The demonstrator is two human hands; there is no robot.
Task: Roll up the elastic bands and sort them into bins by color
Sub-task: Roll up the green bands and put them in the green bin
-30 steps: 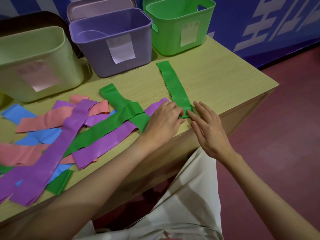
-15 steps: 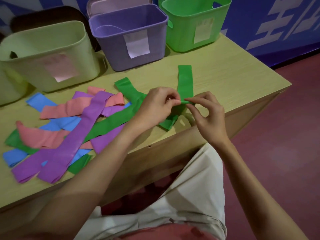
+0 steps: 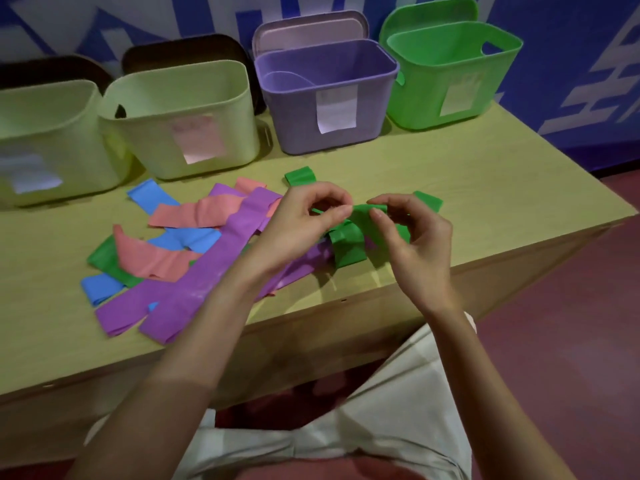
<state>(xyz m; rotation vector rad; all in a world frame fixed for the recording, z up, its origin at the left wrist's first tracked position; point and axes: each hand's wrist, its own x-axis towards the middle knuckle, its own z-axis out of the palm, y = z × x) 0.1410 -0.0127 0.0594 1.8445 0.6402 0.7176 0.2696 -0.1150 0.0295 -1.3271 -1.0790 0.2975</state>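
Both hands [image 3: 360,223] pinch green band [image 3: 363,216] — bin labels [image 3: 336,112] unreadable.

No text can be read anywhere. Paper labels are stuck on the fronts of the green bin [image 3: 450,74] at upper right, the purple bin [image 3: 329,98] beside it, and the two pale yellow-green bins [image 3: 180,116] at upper left, but whatever they carry is too blurred to make out. The blue wall [image 3: 571,46] at the top of the frame bears large white shapes, cut off and illegible.
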